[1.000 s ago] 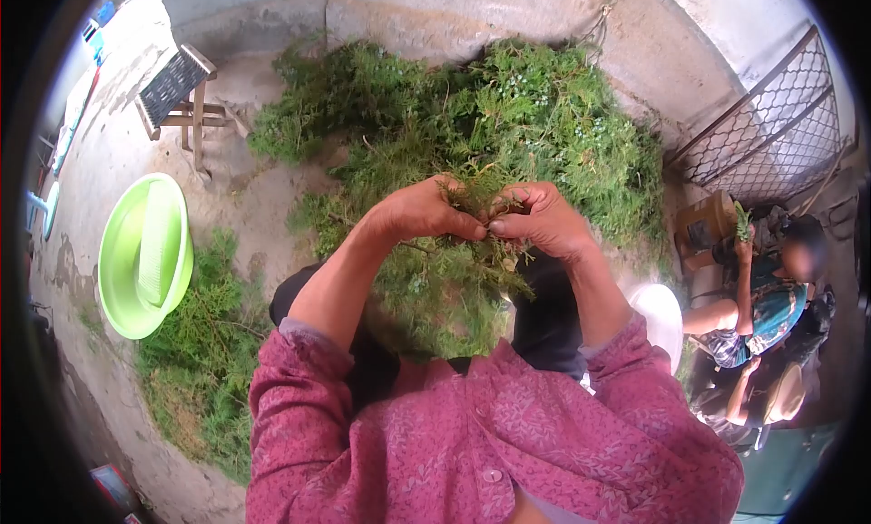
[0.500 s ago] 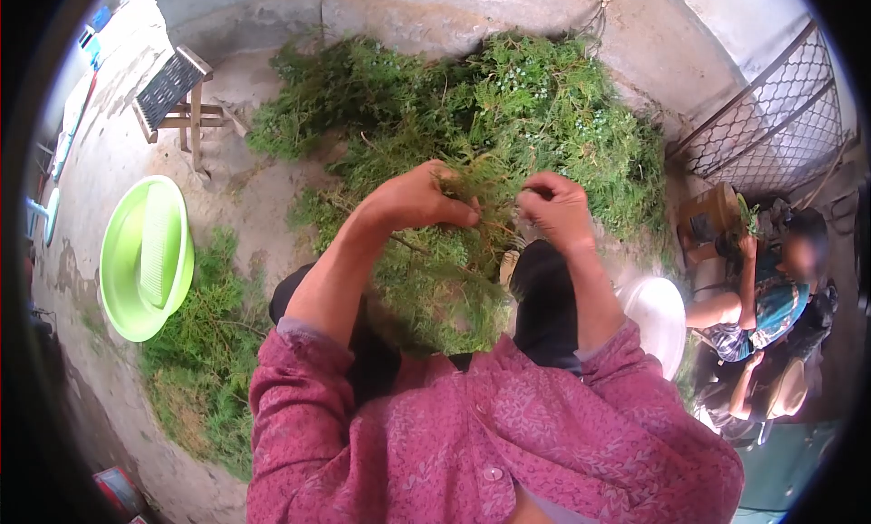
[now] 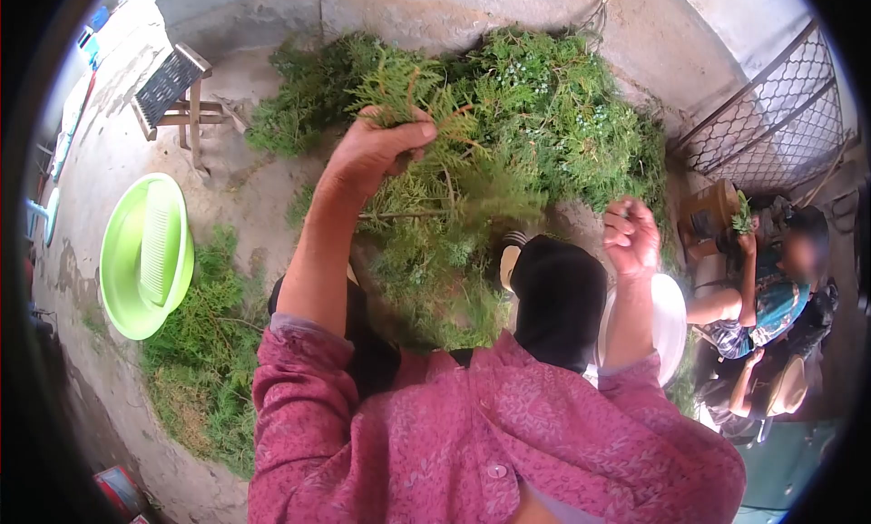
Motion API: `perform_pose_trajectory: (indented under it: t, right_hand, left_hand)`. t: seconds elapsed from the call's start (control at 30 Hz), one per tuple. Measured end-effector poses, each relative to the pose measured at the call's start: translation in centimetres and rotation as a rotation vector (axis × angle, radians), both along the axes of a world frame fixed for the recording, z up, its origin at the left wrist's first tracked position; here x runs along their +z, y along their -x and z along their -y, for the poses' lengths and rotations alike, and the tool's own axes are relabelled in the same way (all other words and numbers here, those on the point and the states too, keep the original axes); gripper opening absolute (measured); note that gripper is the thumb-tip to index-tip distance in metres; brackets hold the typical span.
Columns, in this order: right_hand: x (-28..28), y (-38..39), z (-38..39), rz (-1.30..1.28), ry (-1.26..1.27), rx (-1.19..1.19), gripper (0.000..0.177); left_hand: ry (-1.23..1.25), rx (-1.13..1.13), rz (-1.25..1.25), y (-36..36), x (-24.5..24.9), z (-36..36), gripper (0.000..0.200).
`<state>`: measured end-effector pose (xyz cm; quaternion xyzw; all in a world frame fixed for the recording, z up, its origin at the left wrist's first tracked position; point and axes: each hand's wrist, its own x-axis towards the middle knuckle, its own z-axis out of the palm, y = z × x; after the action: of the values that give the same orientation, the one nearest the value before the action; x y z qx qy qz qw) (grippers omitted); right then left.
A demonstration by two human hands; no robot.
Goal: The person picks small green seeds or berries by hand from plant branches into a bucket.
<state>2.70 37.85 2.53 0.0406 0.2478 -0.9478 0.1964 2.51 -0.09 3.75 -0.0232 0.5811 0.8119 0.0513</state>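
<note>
1. A leafy green sprig (image 3: 392,81) is gripped in the left hand (image 3: 386,147), thumb and fingers folded firmly around its stems, tips spread upward!
2. Over to the right hand (image 3: 633,241): it is held well apart, palm upward, fingers half curled; whether anything small is pinched at the fingertips cannot be told.
3. Just beneath that hand, a white basin (image 3: 673,329) is partly hidden by the forearm, beside the dark-trousered knee (image 3: 558,293).
4. Behind the sprig, a big heap of greenery (image 3: 581,125) is banked against the wall (image 3: 508,11), and between the knees more cuttings (image 3: 445,297) are strewn, some blurred.
5. On the left, a lime-green basin (image 3: 111,274) is seen tilted, a ribbed insert (image 3: 156,243) set inside, with another green pile (image 3: 204,352) spread near it and a stool (image 3: 172,88) placed beyond.
6. Far right, a green sprig is held up by a seated co-worker (image 3: 778,293), near a brown bucket (image 3: 708,211).
</note>
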Motion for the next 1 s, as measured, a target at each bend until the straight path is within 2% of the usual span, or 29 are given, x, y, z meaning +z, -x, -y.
perform_pose_trajectory:
  t: [0.1,0.17,0.2,0.23,0.3,0.33,0.4,0.43,0.5,0.57,0.67,0.77,0.83,0.87,1.0]
  right_hand:
    - [-0.4,-1.1,-6.9,-0.002,-0.126,-0.202,0.011]
    - [-0.6,-2.7,-11.8,0.042,-0.293,-0.422,0.011]
    - [-1.3,-3.1,-15.1,0.057,-0.457,-0.543,0.011]
    - [-2.3,-3.7,-18.1,0.072,-0.62,-0.666,0.012]
    - [-3.3,-5.8,-21.2,-0.004,-1.381,-0.878,0.01]
    - [-4.6,-7.0,-22.8,-0.003,-1.379,-0.883,0.01]
    - [-7.0,-9.4,-24.4,-0.043,-2.349,-0.684,0.028]
    - [-7.3,-9.7,-24.5,-0.067,-2.823,-0.502,0.039]
    - [-6.7,-10.3,-21.6,0.184,-2.626,-0.239,0.053]
    - [-8.1,-9.8,-20.7,0.117,-2.516,-0.186,0.048]
    - [-7.7,-7.7,-16.9,0.08,-2.484,-0.109,0.048]
    - [-7.3,-5.2,-14.0,-0.045,-2.504,-0.128,0.047]
    - [-6.7,-3.3,-12.1,-0.246,-2.425,-0.14,0.045]
    - [-6.1,-2.5,-10.7,-0.248,-2.424,-0.128,0.045]
    - [-4.1,0.9,-3.5,-0.372,-2.161,-0.054,0.042]
  left_hand:
    - [0.02,0.07,-0.033,0.6,-0.6,2.1,0.017]
    - [-0.136,0.209,-0.079,0.6,-0.3,3.0,0.016]
    - [-0.255,0.239,-0.093,0.5,-0.2,3.2,0.016]
    - [-0.255,0.238,-0.094,0.5,-0.2,3.4,0.016]
    - [-0.296,0.283,-0.094,0.6,-0.1,3.7,0.017]
    - [-0.315,0.288,-0.103,0.8,-0.3,3.8,0.015]
    - [-0.34,0.284,-0.139,0.8,-0.5,4.0,0.015]
    - [-0.366,0.286,-0.174,0.9,-0.5,4.2,0.015]
    - [-0.378,0.278,-0.174,1.0,-0.7,4.4,0.015]
    - [-0.384,0.258,-0.163,1.1,-0.8,4.2,0.016]
    - [-0.373,0.299,-0.174,1.3,-0.9,4.0,0.015]
    - [-0.457,0.285,-0.197,1.7,-1.3,4.5,0.017]
    - [-0.486,0.268,-0.212,2.0,-1.5,5.0,0.015]
    - [-0.484,0.275,-0.205,1.9,-1.4,5.0,0.015]
    - [-0.417,0.271,-0.215,1.8,-1.1,5.2,0.01]
